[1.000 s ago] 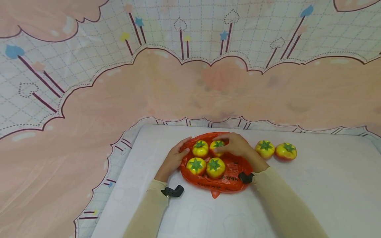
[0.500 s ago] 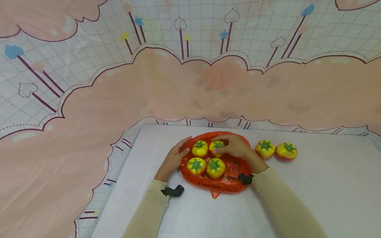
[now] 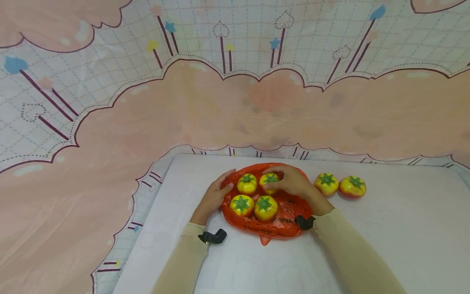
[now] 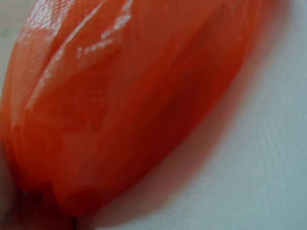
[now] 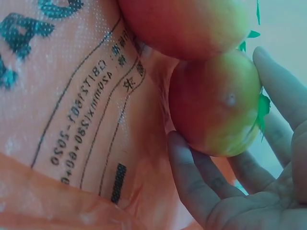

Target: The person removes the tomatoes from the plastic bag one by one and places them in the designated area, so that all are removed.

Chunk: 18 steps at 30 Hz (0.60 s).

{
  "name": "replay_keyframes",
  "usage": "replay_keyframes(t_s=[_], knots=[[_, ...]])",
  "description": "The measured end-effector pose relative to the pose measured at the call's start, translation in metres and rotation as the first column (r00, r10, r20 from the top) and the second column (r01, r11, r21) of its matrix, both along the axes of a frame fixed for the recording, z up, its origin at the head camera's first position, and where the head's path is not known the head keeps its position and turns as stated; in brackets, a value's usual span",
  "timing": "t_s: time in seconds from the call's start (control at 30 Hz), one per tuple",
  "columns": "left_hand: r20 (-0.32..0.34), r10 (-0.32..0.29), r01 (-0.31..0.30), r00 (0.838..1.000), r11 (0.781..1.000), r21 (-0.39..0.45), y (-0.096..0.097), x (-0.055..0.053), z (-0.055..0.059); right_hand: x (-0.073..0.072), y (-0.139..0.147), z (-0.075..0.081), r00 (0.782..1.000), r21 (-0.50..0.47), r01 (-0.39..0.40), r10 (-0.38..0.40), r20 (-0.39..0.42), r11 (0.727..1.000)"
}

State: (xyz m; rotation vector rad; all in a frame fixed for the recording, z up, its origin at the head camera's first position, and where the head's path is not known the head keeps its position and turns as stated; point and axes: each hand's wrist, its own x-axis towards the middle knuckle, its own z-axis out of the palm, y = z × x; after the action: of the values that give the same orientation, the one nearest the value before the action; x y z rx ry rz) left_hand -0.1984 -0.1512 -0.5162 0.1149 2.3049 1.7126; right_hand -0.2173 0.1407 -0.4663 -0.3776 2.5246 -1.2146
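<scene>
Behind the table hangs a peach-and-white cloth backdrop (image 3: 235, 114) printed with puffy clouds, a faint grid and dark sticks tipped with stars and hearts. Before it we work at a smooth white table (image 3: 264, 273), and on it lies a thin, glossy red plastic bag (image 3: 253, 224), spread out like a shallow bowl and marked with black lettering, which reads reversed in the right wrist view.

Four round yellow-and-red fruits with star-shaped green tops sit in the bag: the back-left fruit (image 3: 247, 183), the back-right fruit (image 3: 269, 179), the front-left fruit (image 3: 242, 205) and the front-right fruit (image 3: 266, 208).

Our left hand (image 3: 213, 198) pinches the bag's left edge, thumb over the inner side; its wrist view shows mostly taut red plastic, with a little of the hand in the lower corner. Our right hand (image 3: 293, 181) grips the back-right fruit, thumb and fingers curled round it, and up close we see that fruit touching a neighbour.

To the right of the bag, on the bare tabletop, two more fruits of the same kind (image 3: 352, 187) lie just beside each other. We wear long beige sleeves (image 3: 356, 249), with a small black device (image 3: 213, 236) at each wrist.
</scene>
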Motion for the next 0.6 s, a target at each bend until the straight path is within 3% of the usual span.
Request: replay_keyframes(t_s=[0.6], knots=[[-0.014, -0.003, 0.004, 1.0, 1.0, 0.021, -0.002, 0.0, -0.003, 0.008, 0.013, 0.016, 0.999, -0.035, 0.028, -0.029, -0.022, 0.999]])
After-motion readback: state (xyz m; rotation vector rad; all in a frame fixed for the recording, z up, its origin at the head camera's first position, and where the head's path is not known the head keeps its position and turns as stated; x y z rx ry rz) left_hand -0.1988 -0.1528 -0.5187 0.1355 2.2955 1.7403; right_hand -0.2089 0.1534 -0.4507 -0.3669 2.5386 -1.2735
